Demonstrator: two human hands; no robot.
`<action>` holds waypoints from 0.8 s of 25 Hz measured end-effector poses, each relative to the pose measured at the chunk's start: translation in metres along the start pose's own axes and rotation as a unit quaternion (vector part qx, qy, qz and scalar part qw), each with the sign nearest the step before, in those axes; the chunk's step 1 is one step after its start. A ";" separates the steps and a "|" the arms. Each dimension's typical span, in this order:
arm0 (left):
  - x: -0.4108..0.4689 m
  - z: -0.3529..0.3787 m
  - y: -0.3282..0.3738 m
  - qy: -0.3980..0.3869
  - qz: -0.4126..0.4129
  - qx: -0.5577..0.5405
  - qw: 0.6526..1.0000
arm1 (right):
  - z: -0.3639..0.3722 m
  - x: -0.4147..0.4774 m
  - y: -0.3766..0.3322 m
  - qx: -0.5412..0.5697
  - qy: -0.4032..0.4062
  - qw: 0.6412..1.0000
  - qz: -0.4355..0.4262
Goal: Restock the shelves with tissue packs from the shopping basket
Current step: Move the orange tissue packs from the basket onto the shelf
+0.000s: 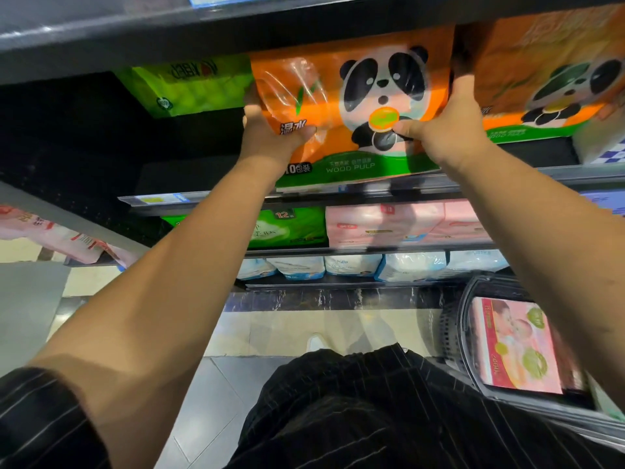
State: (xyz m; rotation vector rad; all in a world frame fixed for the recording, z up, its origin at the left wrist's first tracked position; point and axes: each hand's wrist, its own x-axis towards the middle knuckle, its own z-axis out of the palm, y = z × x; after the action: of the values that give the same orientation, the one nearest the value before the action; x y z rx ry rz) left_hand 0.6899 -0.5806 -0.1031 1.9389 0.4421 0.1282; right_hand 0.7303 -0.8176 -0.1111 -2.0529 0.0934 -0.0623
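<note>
Person's reaching w/ both arms to an upper shelf (209,202). Left hand (270,130) & right hand (446,130) each grip one side of the orange panda pack (358,96), fingers curled round its edges, thumbs on the front. Pack's bottom is at the shelf lip, btwn a green pack (189,86) & a 2nd panda pack (548,79). Looks partway in, not seated yet. Basket (451,330) on the floor holds at least 1 pink pack (514,346), so more to go.

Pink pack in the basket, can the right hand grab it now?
Probably not yet: the right hand grips the orange panda pack. Nothing covers the pink pack, so once freed it likely could.
</note>
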 end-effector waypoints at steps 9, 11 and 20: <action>0.005 0.028 -0.022 -0.004 0.058 -0.006 0.998 | 0.012 -0.004 0.031 -0.067 0.083 0.994 -0.012; 0.007 0.034 -0.028 0.006 0.062 -0.008 0.998 | 0.012 -0.004 0.038 -0.124 0.090 0.988 -0.010; 0.017 0.041 -0.040 -0.018 0.082 0.035 0.996 | 0.017 0.002 0.041 -0.132 0.080 0.988 -0.013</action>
State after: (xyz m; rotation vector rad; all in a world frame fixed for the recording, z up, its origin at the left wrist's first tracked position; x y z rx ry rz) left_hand 0.7074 -0.5965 -0.1578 2.0429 0.2667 0.1859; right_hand 0.7316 -0.8220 -0.1556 -2.3120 0.1827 -0.2433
